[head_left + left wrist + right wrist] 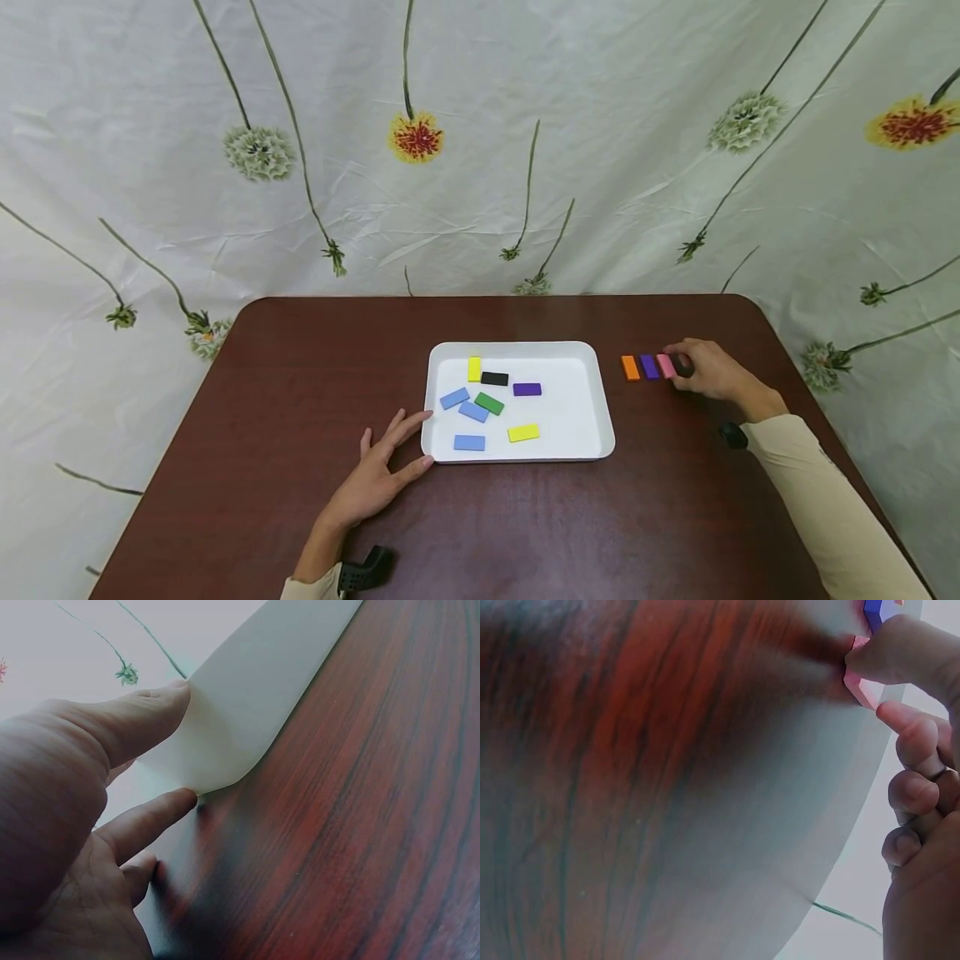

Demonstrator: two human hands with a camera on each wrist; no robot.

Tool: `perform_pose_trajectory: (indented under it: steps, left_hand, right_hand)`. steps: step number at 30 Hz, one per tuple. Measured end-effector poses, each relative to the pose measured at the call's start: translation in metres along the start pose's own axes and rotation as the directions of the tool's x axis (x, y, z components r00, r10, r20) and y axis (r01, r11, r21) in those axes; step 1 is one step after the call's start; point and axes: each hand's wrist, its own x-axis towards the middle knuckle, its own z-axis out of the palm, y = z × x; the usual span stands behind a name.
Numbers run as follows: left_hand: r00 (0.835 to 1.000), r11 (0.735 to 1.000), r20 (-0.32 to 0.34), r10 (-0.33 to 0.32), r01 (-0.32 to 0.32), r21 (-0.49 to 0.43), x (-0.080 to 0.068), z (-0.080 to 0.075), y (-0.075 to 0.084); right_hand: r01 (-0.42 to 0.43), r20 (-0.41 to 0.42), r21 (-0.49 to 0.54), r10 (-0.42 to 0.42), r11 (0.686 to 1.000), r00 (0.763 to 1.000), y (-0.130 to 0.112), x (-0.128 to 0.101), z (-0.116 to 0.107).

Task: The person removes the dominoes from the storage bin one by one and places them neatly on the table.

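My right hand (714, 372) pinches a small pink block (665, 367) by its ends, between thumb and index finger, at the right of the table. Beside it, in a short row, lie a purple block (648, 367) and an orange block (630, 368). In the right wrist view the other fingers (915, 792) curl back, apart from the pink block (864, 691). My left hand (369, 485) is spread at the left side of a white tray (573, 404), with thumb and fingertips at its rim. The left wrist view shows the thumb and a fingertip against the tray's corner (225, 742).
Inside the tray lie several loose blocks, among them a black block (494, 378), a green block (489, 403), a purple block (527, 389), a yellow block (523, 432) and a blue block (469, 442). A flower-printed cloth (465, 208) hangs behind the brown table (525, 525).
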Motion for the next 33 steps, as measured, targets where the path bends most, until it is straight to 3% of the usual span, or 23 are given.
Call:
perform_pose_trajectory:
  steps: [33]
  left_hand:
    - [1.0, 1.0, -0.01, 0.011, -0.011, -0.006, -0.0006, 0.0008, -0.0008]
  right_hand:
    - [0.02, -0.017, -0.021, -0.02, 1.0, 1.0, 0.0005, -0.0012, -0.0005]
